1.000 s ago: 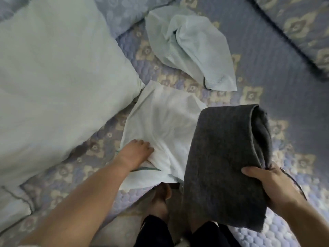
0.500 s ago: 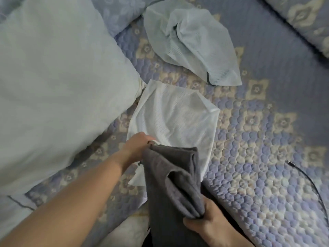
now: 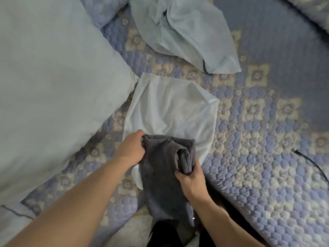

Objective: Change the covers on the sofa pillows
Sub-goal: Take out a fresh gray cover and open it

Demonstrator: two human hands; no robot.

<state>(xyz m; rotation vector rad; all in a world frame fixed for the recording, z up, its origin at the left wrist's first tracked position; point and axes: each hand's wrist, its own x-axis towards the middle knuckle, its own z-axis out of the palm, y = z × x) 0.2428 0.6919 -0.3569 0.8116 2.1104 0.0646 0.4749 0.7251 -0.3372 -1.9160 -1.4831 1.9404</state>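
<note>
A dark grey pillow cover (image 3: 163,177) hangs over the near edge of the quilted seat. My left hand (image 3: 130,148) grips its top left corner. My right hand (image 3: 191,177) grips a bunched fold on its right side. Under the grey cover's top lies a white mesh cover (image 3: 170,107), spread flat. A second pale mesh cover (image 3: 188,34) lies crumpled farther back. A big pale blue pillow (image 3: 49,90) fills the left side.
The blue and cream quilted sofa surface (image 3: 258,139) spreads to the right. A thin black cable (image 3: 313,164) lies at the right edge. Another quilted cushion (image 3: 316,13) sits at the top right corner. My dark trouser legs show below the grey cover.
My right hand brought the grey cover from the right down to the centre, over the white mesh cover. My left hand left the white cover and took hold of the grey cover's corner.
</note>
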